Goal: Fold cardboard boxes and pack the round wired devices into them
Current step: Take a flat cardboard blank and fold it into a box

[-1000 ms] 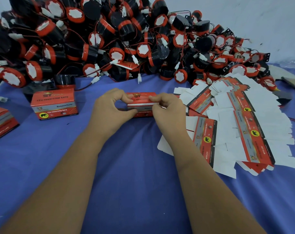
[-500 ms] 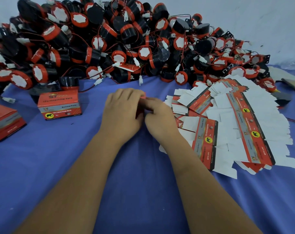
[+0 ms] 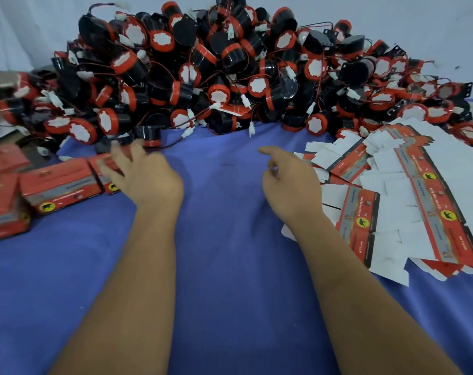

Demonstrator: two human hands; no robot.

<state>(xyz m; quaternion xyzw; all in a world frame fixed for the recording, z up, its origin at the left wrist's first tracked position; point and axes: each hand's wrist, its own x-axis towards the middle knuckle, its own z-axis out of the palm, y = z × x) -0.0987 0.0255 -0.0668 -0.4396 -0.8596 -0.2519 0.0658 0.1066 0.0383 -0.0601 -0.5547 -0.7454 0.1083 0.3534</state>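
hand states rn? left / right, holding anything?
Left hand: open, fingers spread over a packed red box; blurred, contact unclear.
Right hand: open, loosely curled, holding nothing.

The left hand point(image 3: 146, 175) is motion-blurred, and its fingers cover part of a red box point(image 3: 105, 169), so contact cannot be judged. Boxes at the left edge point(image 3: 2, 201) are cut off. Print on the flat cartons point(image 3: 392, 201) is too small to read.

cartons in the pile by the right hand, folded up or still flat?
Flat. The cartons lie fanned out in overlapping sheets on the blue cloth, white flaps spread, none formed into a box.
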